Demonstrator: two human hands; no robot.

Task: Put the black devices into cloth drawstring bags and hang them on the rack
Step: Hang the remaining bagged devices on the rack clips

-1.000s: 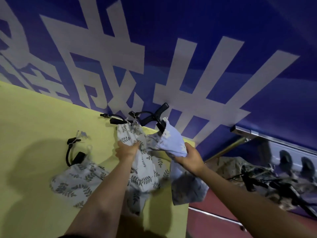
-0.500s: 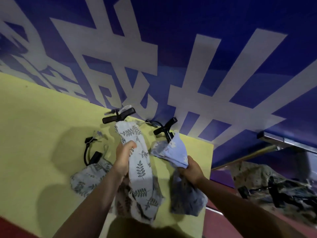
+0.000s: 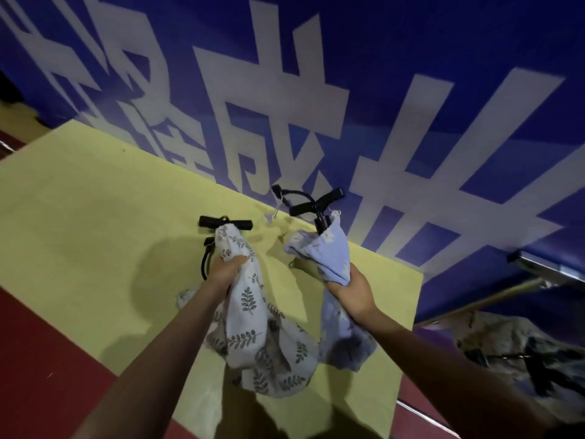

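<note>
Gripping leaf-print bag (image 3: pixel 250 299), left hand (image 3: pixel 226 269) fingers curled round cloth; right hand (image 3: pixel 351 288) fingers clenched on blue bag (image 3: pixel 329 258); black devices (image 3: pixel 311 205) protruding; yellow table (image 3: pixel 95 223).

A blue wall (image 3: pixel 443 42) fills the space beyond both hands, covered with large white characters (image 3: pixel 272 99) in blocky strokes. Beneath the hands lies a pale yellow-green tabletop (image 3: pixel 79 210), its far edge running against the wall and its right edge ending just right of the right hand. Soft shadows fall on it to the left of the left hand. Dark red floor (image 3: pixel 47 359) shows below and left of the left forearm, and again in a strip right of the table. Further right of the right hand, a metal rail (image 3: pixel 538 267) juts from the wall above a mottled heap of cloth (image 3: pixel 506 350), too blurred to read.
</note>
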